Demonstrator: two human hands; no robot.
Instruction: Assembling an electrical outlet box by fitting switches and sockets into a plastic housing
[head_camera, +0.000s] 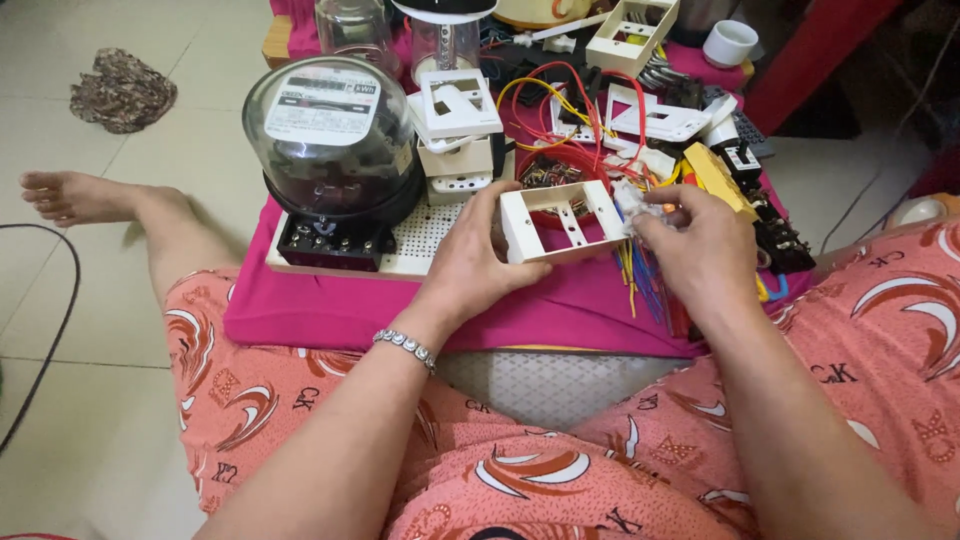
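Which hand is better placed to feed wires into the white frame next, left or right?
Probably right. The right hand already pinches a small white part at the frame's right edge, beside the coloured wires. The left hand grips the white frame, steadying it.

Glass-domed electric meter (333, 140), white cup (730, 42)

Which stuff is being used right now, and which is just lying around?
In use:
- cream rectangular plastic switch frame, in left hand
- small white part, in right hand

Lying about:
- round glass-domed electricity meter
- white cup
- brown crumpled cloth
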